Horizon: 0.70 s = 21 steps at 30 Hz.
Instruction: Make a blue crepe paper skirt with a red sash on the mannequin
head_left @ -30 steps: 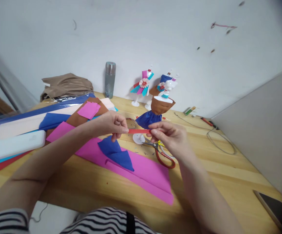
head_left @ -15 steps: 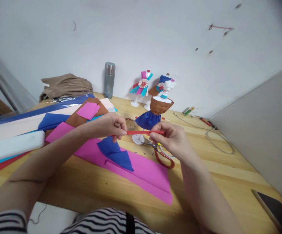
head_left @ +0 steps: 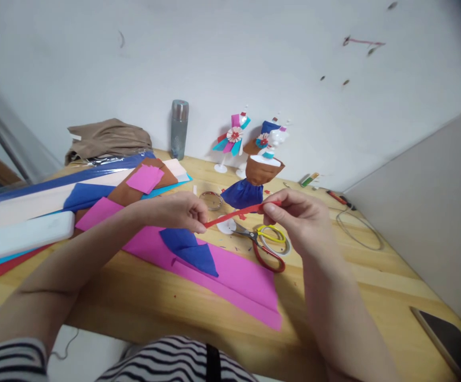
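Observation:
A narrow red paper strip (head_left: 232,215) is stretched between my two hands above the table. My left hand (head_left: 188,212) pinches its lower left end, and my right hand (head_left: 292,212) pinches the other end, held higher. Below lie scissors with red handles (head_left: 269,260) and a second pair with yellow handles (head_left: 272,233). Just beyond the strip stands a small white mannequin (head_left: 276,142) with a brown bodice (head_left: 262,172) and a blue skirt (head_left: 244,195). A blue piece (head_left: 192,252) rests on a long pink sheet (head_left: 234,281) beneath my hands.
Two dressed mannequins, one in multicoloured strips (head_left: 233,135), stand against the wall. A thermos (head_left: 180,130) is at the back. Coloured sheets and a white device (head_left: 25,237) lie left; a ring of wire (head_left: 211,200), a cable (head_left: 359,241) and a phone-like slab (head_left: 439,339) also lie about.
My right hand has moved up and to the right, so the strip now slants and shows a longer stretch between my hands. The yellow scissor handles have come into fuller view.

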Available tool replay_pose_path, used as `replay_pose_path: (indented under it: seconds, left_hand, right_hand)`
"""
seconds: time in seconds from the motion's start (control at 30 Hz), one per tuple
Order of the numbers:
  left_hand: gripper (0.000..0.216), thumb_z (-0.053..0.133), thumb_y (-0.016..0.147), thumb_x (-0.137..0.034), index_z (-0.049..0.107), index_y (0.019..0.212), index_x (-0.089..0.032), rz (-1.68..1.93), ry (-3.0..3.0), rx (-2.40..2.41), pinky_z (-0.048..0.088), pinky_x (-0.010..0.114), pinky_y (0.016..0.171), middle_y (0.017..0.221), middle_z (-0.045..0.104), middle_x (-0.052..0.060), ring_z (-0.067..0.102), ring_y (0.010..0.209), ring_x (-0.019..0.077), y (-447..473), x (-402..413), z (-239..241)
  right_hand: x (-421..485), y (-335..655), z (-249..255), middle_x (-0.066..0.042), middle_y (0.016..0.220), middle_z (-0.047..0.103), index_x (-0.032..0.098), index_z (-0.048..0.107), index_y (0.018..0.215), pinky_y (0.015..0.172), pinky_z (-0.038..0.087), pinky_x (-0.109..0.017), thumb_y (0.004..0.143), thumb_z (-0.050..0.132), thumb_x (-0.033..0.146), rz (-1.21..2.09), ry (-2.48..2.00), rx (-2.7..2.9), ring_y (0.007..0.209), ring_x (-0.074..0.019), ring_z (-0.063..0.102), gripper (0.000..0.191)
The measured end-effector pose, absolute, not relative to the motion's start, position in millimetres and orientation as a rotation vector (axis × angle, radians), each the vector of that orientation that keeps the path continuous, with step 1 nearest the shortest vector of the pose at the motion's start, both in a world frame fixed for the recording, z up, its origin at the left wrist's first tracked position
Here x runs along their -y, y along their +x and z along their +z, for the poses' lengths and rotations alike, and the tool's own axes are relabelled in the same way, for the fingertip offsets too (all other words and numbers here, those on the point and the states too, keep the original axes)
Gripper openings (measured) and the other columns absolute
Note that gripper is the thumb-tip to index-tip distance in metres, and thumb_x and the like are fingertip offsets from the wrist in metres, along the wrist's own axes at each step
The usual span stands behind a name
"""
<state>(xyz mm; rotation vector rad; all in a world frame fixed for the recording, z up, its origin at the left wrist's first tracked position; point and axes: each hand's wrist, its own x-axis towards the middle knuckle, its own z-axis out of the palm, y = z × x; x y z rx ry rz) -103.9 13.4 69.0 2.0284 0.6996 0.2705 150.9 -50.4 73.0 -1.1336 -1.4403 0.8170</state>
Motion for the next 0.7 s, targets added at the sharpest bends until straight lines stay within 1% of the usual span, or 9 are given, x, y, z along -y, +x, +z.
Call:
replay_pose_path:
  seconds: [0.1, 0.17, 0.27, 0.3, 0.4, 0.5, 0.57, 0.63, 0.7]
  left_hand:
    - [0.014, 0.070, 0.075, -0.028, 0.076, 0.085, -0.019, 0.331, 2.028, -0.703, 0.045, 0.018, 0.057, 0.076, 0.074, 0.002, 0.066, 0.066, 0.0120, -101, -12, 67]
    - [0.019, 0.071, 0.075, -0.027, 0.076, 0.091, -0.020, 0.383, 1.995, -0.699, 0.045, 0.018, 0.058, 0.077, 0.074, 0.001, 0.064, 0.065, 0.0112, -96, -12, 63]
    - [0.008, 0.068, 0.075, -0.023, 0.075, 0.074, -0.017, 0.430, 2.032, -0.681, 0.039, 0.017, 0.051, 0.061, 0.067, -0.001, 0.056, 0.054, 0.0086, -90, -11, 57]
    - [0.012, 0.067, 0.076, -0.022, 0.072, 0.067, -0.017, 0.429, 2.057, -0.673, 0.036, 0.018, 0.049, 0.055, 0.063, -0.002, 0.052, 0.051, 0.0079, -88, -11, 55]
    - [0.017, 0.068, 0.074, -0.021, 0.069, 0.057, -0.016, 0.437, 2.064, -0.599, 0.036, 0.019, 0.050, 0.056, 0.061, -0.001, 0.051, 0.054, 0.0081, -86, -10, 56]
    - [0.016, 0.074, 0.068, -0.023, 0.068, 0.055, -0.015, 0.509, 1.904, -0.571, 0.036, 0.019, 0.051, 0.057, 0.059, 0.000, 0.051, 0.056, 0.0082, -87, -10, 58]
    - [0.017, 0.074, 0.069, -0.026, 0.068, 0.058, -0.015, 0.566, 1.704, -0.619, 0.030, 0.019, 0.045, 0.049, 0.049, -0.003, 0.042, 0.046, 0.0055, -88, -9, 59]
    - [0.019, 0.073, 0.073, -0.030, 0.068, 0.063, -0.014, 0.634, 1.500, -0.657, 0.021, 0.019, 0.040, 0.044, 0.042, -0.005, 0.031, 0.039, 0.0031, -87, -7, 60]
    - [0.019, 0.073, 0.076, -0.030, 0.068, 0.068, -0.014, 0.718, 1.335, -0.670, 0.017, 0.019, 0.038, 0.048, 0.048, -0.005, 0.029, 0.037, 0.0016, -86, -6, 59]
  right_hand:
    - [52, 150, 74, 0.001, 0.050, 0.061, 0.024, 0.069, 0.063, 0.042, 0.043, -0.027, 0.069, 0.081, 0.034, 0.862, -1.138, 1.465, 0.044, -0.0132, 0.053, 0.017]
    - [52, 148, 75, 0.001, 0.050, 0.060, 0.024, 0.068, 0.062, 0.041, 0.042, -0.027, 0.068, 0.082, 0.034, 0.882, -1.142, 1.485, 0.043, -0.0128, 0.052, 0.018]
    - [53, 144, 77, 0.000, 0.052, 0.061, 0.023, 0.068, 0.062, 0.041, 0.041, -0.027, 0.067, 0.083, 0.036, 0.899, -1.127, 1.488, 0.043, -0.0126, 0.052, 0.020]
    - [53, 143, 78, 0.000, 0.052, 0.061, 0.023, 0.068, 0.062, 0.041, 0.041, -0.027, 0.067, 0.083, 0.038, 0.901, -1.122, 1.485, 0.043, -0.0127, 0.052, 0.022]
    - [54, 148, 81, 0.000, 0.052, 0.061, 0.023, 0.067, 0.063, 0.042, 0.042, -0.027, 0.067, 0.083, 0.043, 0.903, -1.132, 1.495, 0.044, -0.0132, 0.053, 0.026]
    - [55, 169, 77, -0.001, 0.055, 0.064, 0.021, 0.068, 0.065, 0.046, 0.043, -0.026, 0.070, 0.080, 0.044, 0.890, -1.254, 1.676, 0.048, -0.0140, 0.056, 0.026]
    - [55, 190, 62, -0.001, 0.057, 0.065, 0.020, 0.069, 0.069, 0.047, 0.043, -0.026, 0.075, 0.074, 0.042, 0.843, -1.434, 1.862, 0.050, -0.0147, 0.057, 0.023]
    - [54, 211, 39, -0.002, 0.065, 0.070, 0.020, 0.070, 0.075, 0.051, 0.045, -0.027, 0.081, 0.065, 0.036, 0.680, -1.651, 1.994, 0.055, -0.0159, 0.060, 0.018]
    - [51, 227, 13, -0.003, 0.071, 0.072, 0.020, 0.071, 0.079, 0.057, 0.045, -0.029, 0.085, 0.058, 0.031, 0.465, -1.831, 2.012, 0.059, -0.0173, 0.061, 0.018]
